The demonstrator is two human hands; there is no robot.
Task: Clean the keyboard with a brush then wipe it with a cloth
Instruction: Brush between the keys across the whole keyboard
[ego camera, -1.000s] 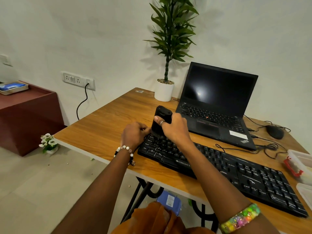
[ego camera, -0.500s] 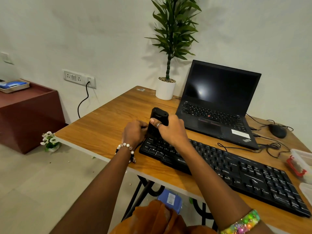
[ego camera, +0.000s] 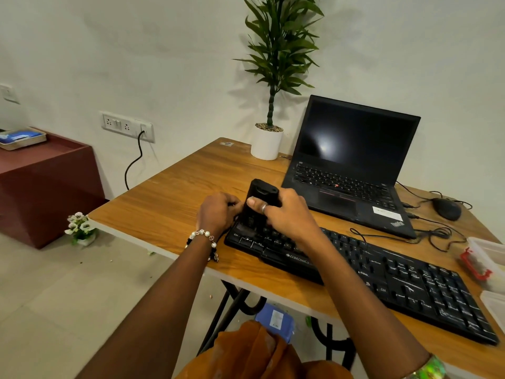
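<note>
Right hand [ego camera: 287,217] grips brush [ego camera: 259,206] on keyboard [ego camera: 382,277]; left hand [ego camera: 218,212] seemingly curled beside laptop [ego camera: 352,170].

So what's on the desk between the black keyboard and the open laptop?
In the head view, only loose black cables lie on the wood between the keyboard and the laptop, towards the right; the rest of that strip looks bare.
</note>
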